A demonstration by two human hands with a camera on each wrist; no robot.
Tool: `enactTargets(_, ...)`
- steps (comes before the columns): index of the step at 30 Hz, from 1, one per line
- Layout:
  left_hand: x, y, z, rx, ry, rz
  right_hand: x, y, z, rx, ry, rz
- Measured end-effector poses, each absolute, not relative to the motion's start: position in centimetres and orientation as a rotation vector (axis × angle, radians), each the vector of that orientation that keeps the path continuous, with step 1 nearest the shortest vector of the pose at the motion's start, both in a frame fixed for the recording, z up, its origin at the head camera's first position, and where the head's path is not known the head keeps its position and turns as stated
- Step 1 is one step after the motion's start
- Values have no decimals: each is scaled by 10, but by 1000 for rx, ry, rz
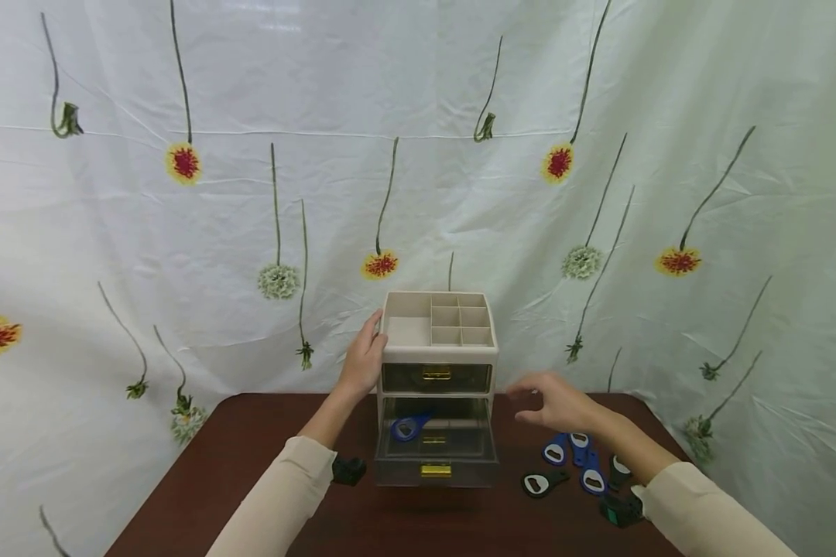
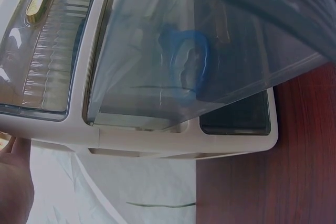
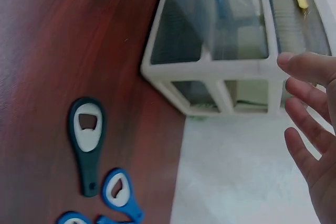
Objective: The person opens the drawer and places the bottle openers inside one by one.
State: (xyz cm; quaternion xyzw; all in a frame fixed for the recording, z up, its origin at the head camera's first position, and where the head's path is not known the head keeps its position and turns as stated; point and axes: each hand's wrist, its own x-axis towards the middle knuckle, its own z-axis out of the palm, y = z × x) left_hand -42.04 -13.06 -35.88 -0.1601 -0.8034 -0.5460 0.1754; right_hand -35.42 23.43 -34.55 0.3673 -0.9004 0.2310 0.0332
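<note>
A cream desktop cabinet (image 1: 439, 354) with smoky clear drawers and gold handles stands on the table. Its middle drawer (image 1: 470, 473) is pulled out, and a blue bottle opener (image 1: 406, 428) lies inside. My left hand (image 1: 362, 360) rests against the cabinet's upper left side; only part of this hand (image 2: 13, 187) shows in the left wrist view. To the right of the cabinet, my right hand (image 1: 553, 400) is in the air with nothing in it, its fingers (image 3: 310, 95) apart and loosely bent. Below it lie several bottle openers, including a dark green one (image 3: 86, 145) and a blue one (image 3: 116, 188).
The dark red-brown table (image 1: 251, 464) ends at a hanging white cloth (image 1: 334, 232) printed with flowers, close behind the cabinet. The drawer juts toward me between my forearms. Divided open compartments (image 1: 460, 316) form the cabinet's top, above a closed upper drawer (image 1: 404, 379).
</note>
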Motion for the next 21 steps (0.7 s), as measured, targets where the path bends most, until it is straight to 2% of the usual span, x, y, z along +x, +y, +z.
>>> enactTargets(21,-420,-129,-358,-454,-2278,-1556,-347,270,-451,915,-2901,980)
